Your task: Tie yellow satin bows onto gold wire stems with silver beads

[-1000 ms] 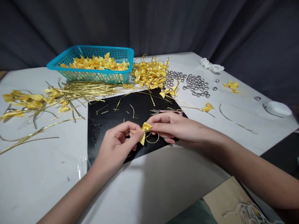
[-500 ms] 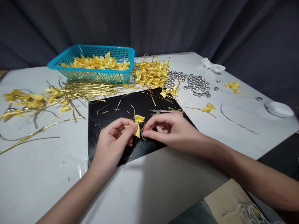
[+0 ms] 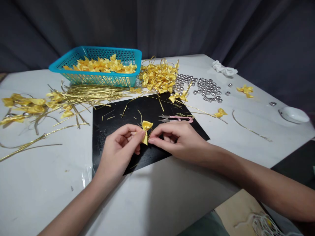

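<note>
Both hands on one little yellow bow, held just over the black mat.

Our left hand pinches the bow between thumb and forefinger, and our right hand pinches it from the other side, fingertips almost meeting. Pink snips lie on the mat just behind our right hand. Further back on the white table are a teal basket of bows, gold wire strands and silver beads.

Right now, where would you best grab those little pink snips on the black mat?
Probably by the pink handle, pinched from above, coming from the right. The snips lie flat on the black mat, metal blades pointing left, handle end just beyond the right hand pinching the yellow bow.
</note>
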### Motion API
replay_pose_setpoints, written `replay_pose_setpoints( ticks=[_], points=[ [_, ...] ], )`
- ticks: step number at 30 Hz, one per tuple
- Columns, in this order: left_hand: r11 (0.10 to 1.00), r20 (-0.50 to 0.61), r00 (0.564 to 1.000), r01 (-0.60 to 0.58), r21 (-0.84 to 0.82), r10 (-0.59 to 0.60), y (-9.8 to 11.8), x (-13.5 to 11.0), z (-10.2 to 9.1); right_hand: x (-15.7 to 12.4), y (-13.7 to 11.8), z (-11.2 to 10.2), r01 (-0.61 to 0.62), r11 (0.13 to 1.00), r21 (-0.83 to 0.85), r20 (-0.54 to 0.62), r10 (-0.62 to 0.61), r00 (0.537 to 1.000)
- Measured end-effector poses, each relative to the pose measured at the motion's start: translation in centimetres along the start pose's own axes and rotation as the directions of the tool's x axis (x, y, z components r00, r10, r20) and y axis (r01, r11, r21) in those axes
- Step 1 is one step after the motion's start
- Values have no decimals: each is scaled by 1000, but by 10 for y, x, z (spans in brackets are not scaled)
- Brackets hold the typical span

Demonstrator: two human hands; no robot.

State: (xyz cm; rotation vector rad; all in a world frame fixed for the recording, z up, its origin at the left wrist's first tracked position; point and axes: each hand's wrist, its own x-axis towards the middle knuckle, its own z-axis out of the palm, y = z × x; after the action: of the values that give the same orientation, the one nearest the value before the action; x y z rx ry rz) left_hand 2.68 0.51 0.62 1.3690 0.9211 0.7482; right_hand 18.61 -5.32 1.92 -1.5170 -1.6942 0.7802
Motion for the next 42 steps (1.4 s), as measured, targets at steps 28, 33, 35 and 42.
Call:
replay_pose_setpoints(
  ticks=[28,33,35,42],
  points=[
    [997,244,970,30,-75,-11,-3,-1,-7,-4,-7,3,-260,930,261,215,207,955],
    [994,207,978,35,-99,-14,-1,-2,-3,2,-5,-1,-310,855,416,257,216,942],
    [992,196,980,58,-115,-35,0,-2,-2,4,-4,-5,-345,829,440,291,232,928],
    [989,183,981,88,-118,-66,0,-3,-3,0,-1,-5,-171,954,247,90,153,984]
  ],
)
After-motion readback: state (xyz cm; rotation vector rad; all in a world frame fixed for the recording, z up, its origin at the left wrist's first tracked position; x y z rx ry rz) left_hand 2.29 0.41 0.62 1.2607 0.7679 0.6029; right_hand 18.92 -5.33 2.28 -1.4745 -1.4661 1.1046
